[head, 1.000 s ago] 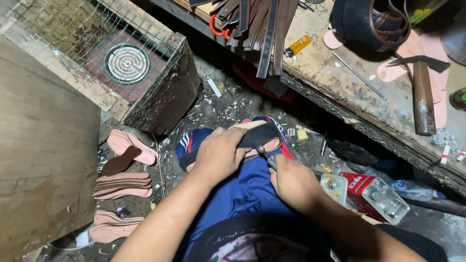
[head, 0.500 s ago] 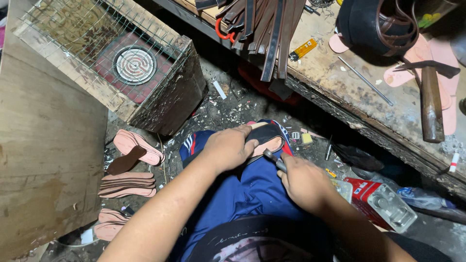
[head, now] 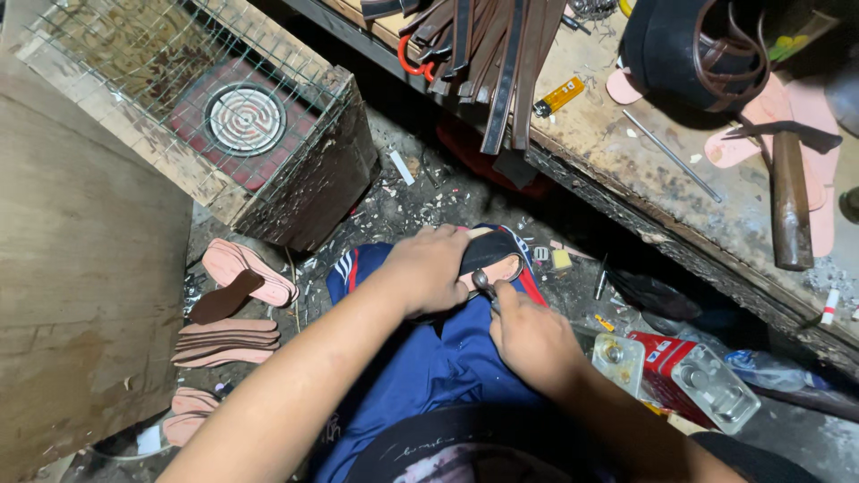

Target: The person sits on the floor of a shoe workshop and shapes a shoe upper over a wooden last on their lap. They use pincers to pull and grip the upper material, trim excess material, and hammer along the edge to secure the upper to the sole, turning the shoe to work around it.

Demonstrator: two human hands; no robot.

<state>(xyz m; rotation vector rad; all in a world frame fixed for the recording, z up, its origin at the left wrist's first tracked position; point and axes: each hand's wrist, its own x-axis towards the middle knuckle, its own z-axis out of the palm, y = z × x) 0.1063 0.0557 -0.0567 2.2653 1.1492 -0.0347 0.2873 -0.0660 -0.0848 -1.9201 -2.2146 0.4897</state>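
**We are still working on the sandal on our knee**

Far to the left, we see a pile of pink soles (head: pixel 228 343) on the floor. They have no straps yet, so it looks like a lot of work is left. Above them stands a wooden box with a wire mesh top (head: pixel 206 107) and a round coil inside.

In the middle, our left hand (head: pixel 429 268) is wrapped around a sandal (head: pixel 492 259) that rests on our knee. It has a pink sole and a dark strap. The strap is already in place over the sole.

Next, our right hand (head: pixel 532 340) is closed around a small metal tool (head: pixel 484 284). Its tip touches the sandal's edge. We think this sandal is partly made and not finished.

To the right, a hammer (head: pixel 791 192) lies untouched on the workbench (head: pixel 644 170), near more pink soles.
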